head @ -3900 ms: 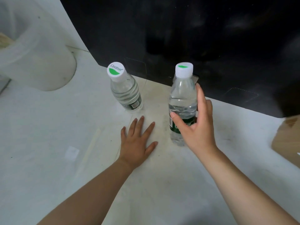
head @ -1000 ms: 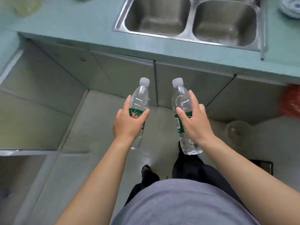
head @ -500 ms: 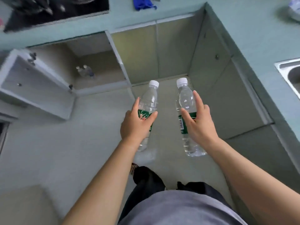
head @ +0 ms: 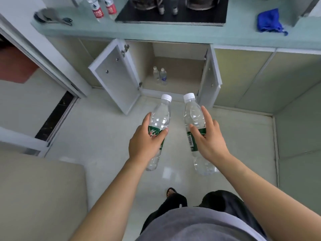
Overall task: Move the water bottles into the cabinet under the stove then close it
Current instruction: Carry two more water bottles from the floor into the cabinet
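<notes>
My left hand grips a clear water bottle with a green label and white cap, held upright over the floor. My right hand holds a second, similar water bottle beside it. Straight ahead, the cabinet under the black stove stands open, its left door and right door both swung out. Two small bottles stand on its floor at the left. Both held bottles are short of the cabinet opening.
Two red-labelled bottles and a dark utensil sit on the teal counter left of the stove; a blue cloth lies to its right. Closed cabinet fronts run to the right. A doorway lies left.
The view has swung so the open cabinet under the stove now sits straight ahead and closer. Both hands still hold their bottles in the same grip.
</notes>
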